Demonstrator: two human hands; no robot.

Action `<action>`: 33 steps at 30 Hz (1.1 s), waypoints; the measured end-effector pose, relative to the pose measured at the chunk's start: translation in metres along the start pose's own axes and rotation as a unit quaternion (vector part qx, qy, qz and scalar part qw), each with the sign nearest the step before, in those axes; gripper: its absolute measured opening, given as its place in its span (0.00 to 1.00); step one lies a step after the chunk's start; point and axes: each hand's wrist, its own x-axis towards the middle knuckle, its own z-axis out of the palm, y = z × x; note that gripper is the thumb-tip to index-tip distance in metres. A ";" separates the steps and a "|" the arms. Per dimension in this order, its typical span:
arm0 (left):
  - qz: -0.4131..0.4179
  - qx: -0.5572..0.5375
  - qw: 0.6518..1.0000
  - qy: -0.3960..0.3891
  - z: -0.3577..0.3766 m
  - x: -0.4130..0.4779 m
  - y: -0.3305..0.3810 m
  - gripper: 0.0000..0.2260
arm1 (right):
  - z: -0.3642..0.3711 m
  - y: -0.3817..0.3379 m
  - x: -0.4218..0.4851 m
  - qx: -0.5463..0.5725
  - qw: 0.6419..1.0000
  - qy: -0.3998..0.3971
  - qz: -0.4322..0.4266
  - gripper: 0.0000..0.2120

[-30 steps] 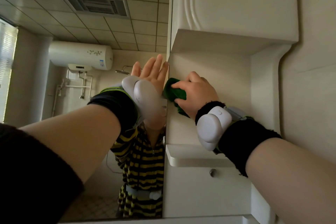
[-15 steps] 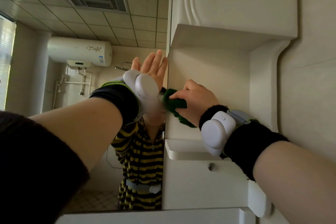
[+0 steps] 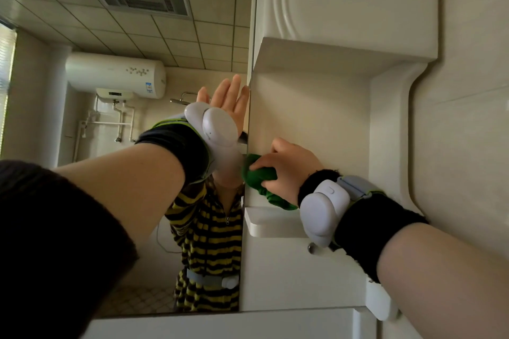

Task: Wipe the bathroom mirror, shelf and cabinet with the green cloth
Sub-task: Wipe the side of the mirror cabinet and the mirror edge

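Gripping the green cloth [image 3: 260, 173] in the right hand [image 3: 286, 166], fingers curled tight round the wad, and pressing it onto the back panel [image 3: 316, 118] of the niche, low in the corner by the mirror edge, loose tail drooping down to the shelf [image 3: 270, 224]. Had the left hand [image 3: 225, 102] flat on the mirror [image 3: 209, 36], fingers straight, holding nothing. Looked roughly mid-job, going by the spot: busy on the niche wall, with no telling from streaks or shine about the glass, the shelf top or the cabinet door [image 3: 358, 3] higher up. Probably had the shelf top and the drawer front [image 3: 275, 278] underneath left to go, just a guess though. Pretty cramped down in that corner: shelf right below the cloth, mirror edge hard on the left, own left wrist just beside it. Loads of bare panel up and to the right for longer strokes, boxed in further out by the curved side post [image 3: 391, 132] and the underside of the cabinet overhead.
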 end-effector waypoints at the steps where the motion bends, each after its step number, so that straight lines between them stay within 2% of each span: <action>1: 0.002 0.001 1.000 -0.007 -0.001 0.000 -0.001 0.55 | 0.001 0.000 -0.001 0.002 1.000 -0.004 0.001 0.14; 4: -0.010 0.011 1.000 -0.017 -0.002 -0.001 0.002 0.53 | 0.003 -0.001 -0.004 -0.003 1.000 -0.028 -0.005 0.14; 7: -0.047 0.086 0.995 0.009 0.001 -0.001 0.008 0.39 | 0.004 -0.001 -0.006 -0.003 0.999 -0.039 -0.010 0.15; 8: -0.052 0.111 0.992 0.013 0.001 -0.002 0.009 0.37 | 0.005 -0.001 -0.006 0.002 0.999 -0.036 -0.009 0.15; 11: -0.053 0.114 0.992 0.007 0.001 -0.002 0.010 0.39 | 0.005 0.000 -0.008 0.016 1.000 -0.003 -0.003 0.15; 16: -0.059 0.076 0.995 0.010 -0.003 -0.003 0.012 0.39 | -0.008 0.010 -0.002 0.028 0.995 0.096 0.010 0.16; 20: -0.052 0.061 0.997 -0.001 -0.004 -0.004 0.010 0.51 | -0.036 0.025 0.022 0.057 0.980 0.182 0.050 0.18; 22: -0.050 0.062 0.997 -0.008 -0.002 -0.003 0.010 0.52 | -0.047 0.030 0.037 0.060 0.972 0.218 0.059 0.19; 26: -0.050 0.084 0.995 -0.002 0.001 0.001 0.008 0.51 | -0.057 0.030 0.065 0.067 0.964 0.251 0.053 0.21; 33: -0.033 0.051 0.998 0.010 0.012 0.003 0.001 0.52 | -0.038 0.029 0.074 0.033 0.961 0.269 0.064 0.23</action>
